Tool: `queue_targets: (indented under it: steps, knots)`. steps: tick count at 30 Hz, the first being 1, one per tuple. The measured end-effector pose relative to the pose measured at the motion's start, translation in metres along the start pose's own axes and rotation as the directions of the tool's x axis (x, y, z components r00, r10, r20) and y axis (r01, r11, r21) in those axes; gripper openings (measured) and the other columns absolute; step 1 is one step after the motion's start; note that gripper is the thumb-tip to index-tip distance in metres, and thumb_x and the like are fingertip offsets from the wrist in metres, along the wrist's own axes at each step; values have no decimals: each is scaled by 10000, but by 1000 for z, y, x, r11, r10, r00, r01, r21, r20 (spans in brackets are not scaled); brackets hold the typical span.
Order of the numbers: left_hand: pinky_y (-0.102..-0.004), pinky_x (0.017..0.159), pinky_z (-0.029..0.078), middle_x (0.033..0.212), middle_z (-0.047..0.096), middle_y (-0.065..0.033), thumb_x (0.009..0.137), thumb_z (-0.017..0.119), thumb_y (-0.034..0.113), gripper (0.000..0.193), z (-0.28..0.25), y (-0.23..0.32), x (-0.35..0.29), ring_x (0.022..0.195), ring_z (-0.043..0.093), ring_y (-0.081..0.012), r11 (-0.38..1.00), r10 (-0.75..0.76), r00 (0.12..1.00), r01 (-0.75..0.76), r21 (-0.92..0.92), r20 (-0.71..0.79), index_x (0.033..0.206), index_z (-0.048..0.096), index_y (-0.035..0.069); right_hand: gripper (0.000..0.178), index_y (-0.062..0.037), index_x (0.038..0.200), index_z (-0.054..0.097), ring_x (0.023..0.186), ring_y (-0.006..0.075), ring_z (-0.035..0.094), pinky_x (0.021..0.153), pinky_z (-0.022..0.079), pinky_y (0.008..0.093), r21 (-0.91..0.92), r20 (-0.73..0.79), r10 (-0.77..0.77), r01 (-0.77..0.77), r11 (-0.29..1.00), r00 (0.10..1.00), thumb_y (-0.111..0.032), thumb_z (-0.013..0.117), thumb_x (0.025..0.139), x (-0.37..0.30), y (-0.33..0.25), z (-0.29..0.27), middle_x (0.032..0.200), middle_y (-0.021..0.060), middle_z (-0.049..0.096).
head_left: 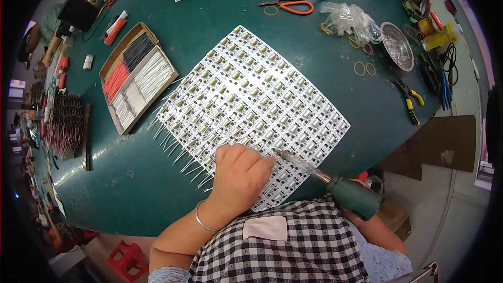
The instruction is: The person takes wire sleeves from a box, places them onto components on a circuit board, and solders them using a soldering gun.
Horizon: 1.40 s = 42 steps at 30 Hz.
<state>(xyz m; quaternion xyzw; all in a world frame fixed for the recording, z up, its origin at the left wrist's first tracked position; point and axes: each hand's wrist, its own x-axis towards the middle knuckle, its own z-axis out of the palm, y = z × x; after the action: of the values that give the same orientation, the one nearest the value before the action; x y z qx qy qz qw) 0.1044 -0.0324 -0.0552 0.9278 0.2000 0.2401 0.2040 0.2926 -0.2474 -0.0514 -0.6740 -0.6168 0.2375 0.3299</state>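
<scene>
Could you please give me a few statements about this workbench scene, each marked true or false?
1. The left hand is over the flat white panel of circuit boards. True.
2. The right hand holds a green-handled soldering iron. True.
3. The shallow brown cardboard box holds red, black and white wires. True.
4. The yellow-and-black pliers lie on the panel. False: the pliers lie on the green tabletop.
5. The orange-handled scissors lie left of the box. False: the scissors lie to its right.

Your green table (152, 199) catches a pale glare (107, 152) on its left; below that side, a red stool (127, 260) stands on a pinkish floor (98, 254); bright window panes (17, 85) show far to your left (small and bluish).
</scene>
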Motion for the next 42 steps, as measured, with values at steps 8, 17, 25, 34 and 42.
queue_targets:
  steps: [8,17,25,34,42]
  knots:
    - [-325,666,334,704,492,6,639,662,59,159,2,-1,1,697,478,-171,999,22,1000,-22,-36,-14,788,640,110,315,-10,1063,587,793,196,652,700,524,280,150,-48,179,-170,974,983,-116,670,778,-57,51,40,928,103,658]
    - [-326,679,341,702,510,9,620,692,49,174,0,-2,0,707,490,-175,1000,6,1000,-6,-30,-13,775,643,111,308,24,1091,551,797,192,650,717,530,281,166,-178,186,-157,973,966,-150,613,845,-27,9,17,912,115,659]
    - [-327,697,342,716,509,5,642,654,63,154,-1,1,0,727,493,-175,999,19,1000,-20,-35,-18,789,639,108,366,33,1098,512,772,178,631,710,502,274,248,-74,297,-271,930,952,-118,637,789,-27,-3,1,920,98,646]
    - [-333,728,369,764,545,-5,660,639,64,177,-25,12,-3,757,508,-189,992,-4,995,-9,126,98,834,630,96,287,41,1024,611,829,169,644,737,504,254,52,-96,243,-239,970,965,-55,657,757,-30,-8,-11,955,88,665]
    - [-336,654,383,739,539,-17,628,710,14,206,-7,16,1,713,506,-207,1000,7,1000,-8,-30,-7,796,636,107,269,-11,995,641,851,255,637,752,496,313,220,-8,293,-284,933,956,-14,635,726,-13,-34,-25,934,110,650]
